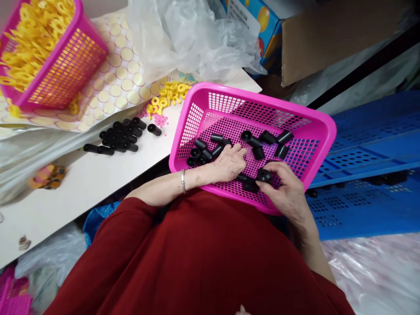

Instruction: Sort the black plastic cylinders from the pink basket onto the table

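Black plastic cylinders [258, 152] lie loose in a pink mesh basket [323, 127] held close against the red garment. My right hand [288, 190] pinches one black cylinder [264, 176] between thumb and fingers, its round end with a centre hole facing up. Inside the same basket, my left hand [229, 164] has its fingers curled downward among the cylinders; what is in them is hidden under the hand. A bracelet [183, 181] circles the left wrist.
A white table [75, 175] on the left bears a cluster of black cylinders [118, 135], yellow ring-shaped pieces [169, 96] and small pink bits [160, 120]. A pink basket of yellow pieces [42, 26] stands behind. Blue perforated crates [367, 162] are at the right, below a cardboard box [328, 39].
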The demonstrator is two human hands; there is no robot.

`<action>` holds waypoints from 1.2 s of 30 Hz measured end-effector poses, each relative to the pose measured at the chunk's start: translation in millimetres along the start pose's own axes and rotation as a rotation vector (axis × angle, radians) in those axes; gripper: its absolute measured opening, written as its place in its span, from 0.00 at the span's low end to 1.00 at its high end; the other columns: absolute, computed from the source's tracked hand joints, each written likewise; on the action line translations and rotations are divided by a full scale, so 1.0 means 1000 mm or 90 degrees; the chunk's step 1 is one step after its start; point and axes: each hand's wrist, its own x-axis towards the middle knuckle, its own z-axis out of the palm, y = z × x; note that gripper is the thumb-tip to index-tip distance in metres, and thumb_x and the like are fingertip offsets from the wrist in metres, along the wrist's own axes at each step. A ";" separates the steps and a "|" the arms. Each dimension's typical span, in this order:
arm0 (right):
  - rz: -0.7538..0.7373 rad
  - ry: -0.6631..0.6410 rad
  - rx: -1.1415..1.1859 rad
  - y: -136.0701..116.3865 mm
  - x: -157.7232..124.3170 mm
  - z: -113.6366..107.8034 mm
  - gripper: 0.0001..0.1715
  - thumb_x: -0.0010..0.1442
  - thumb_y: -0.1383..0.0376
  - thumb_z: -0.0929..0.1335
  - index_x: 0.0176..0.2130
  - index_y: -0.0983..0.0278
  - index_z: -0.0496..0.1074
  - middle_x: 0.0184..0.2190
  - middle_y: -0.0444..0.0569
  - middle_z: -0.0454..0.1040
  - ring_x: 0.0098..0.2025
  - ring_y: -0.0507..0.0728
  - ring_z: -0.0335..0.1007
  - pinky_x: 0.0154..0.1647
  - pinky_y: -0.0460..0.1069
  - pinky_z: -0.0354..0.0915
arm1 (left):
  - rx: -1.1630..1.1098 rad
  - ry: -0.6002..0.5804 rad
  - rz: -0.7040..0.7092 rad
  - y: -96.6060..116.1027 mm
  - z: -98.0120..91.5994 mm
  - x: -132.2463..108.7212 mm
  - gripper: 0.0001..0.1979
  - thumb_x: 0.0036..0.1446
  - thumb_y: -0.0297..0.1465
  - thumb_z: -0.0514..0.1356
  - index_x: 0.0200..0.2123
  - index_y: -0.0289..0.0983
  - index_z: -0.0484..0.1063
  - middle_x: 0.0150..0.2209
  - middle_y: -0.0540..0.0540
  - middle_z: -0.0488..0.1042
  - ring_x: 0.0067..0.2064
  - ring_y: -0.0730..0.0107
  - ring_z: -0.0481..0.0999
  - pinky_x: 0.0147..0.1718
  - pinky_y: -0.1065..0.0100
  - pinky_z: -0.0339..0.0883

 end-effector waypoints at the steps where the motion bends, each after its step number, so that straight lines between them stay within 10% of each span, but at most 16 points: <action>1: 0.024 0.007 0.043 -0.001 -0.001 0.003 0.09 0.54 0.66 0.69 0.39 0.60 0.69 0.40 0.49 0.74 0.44 0.59 0.72 0.45 0.55 0.70 | -0.016 -0.009 -0.001 -0.001 -0.002 0.001 0.09 0.55 0.20 0.54 0.35 0.27 0.75 0.46 0.32 0.72 0.51 0.50 0.66 0.42 0.56 0.61; 12: -0.022 0.070 -0.011 -0.009 0.007 0.015 0.13 0.56 0.71 0.67 0.43 0.61 0.74 0.39 0.49 0.76 0.39 0.56 0.75 0.42 0.53 0.73 | -0.572 0.090 -0.006 -0.016 -0.007 -0.011 0.11 0.49 0.26 0.64 0.38 0.36 0.69 0.39 0.48 0.71 0.41 0.67 0.70 0.44 0.63 0.66; 28: -0.102 0.012 -0.128 -0.010 0.005 0.021 0.22 0.60 0.71 0.64 0.53 0.64 0.73 0.43 0.55 0.76 0.46 0.62 0.75 0.48 0.57 0.75 | -0.579 0.072 0.029 -0.016 -0.009 -0.011 0.10 0.50 0.26 0.67 0.38 0.34 0.77 0.33 0.49 0.74 0.36 0.70 0.73 0.40 0.65 0.69; 36: 0.032 -0.168 0.170 -0.032 -0.003 0.016 0.54 0.60 0.70 0.65 0.72 0.52 0.30 0.73 0.51 0.47 0.70 0.62 0.53 0.61 0.61 0.67 | -0.545 0.173 0.093 -0.010 -0.008 -0.019 0.09 0.54 0.28 0.66 0.39 0.32 0.76 0.36 0.44 0.77 0.39 0.65 0.77 0.43 0.63 0.72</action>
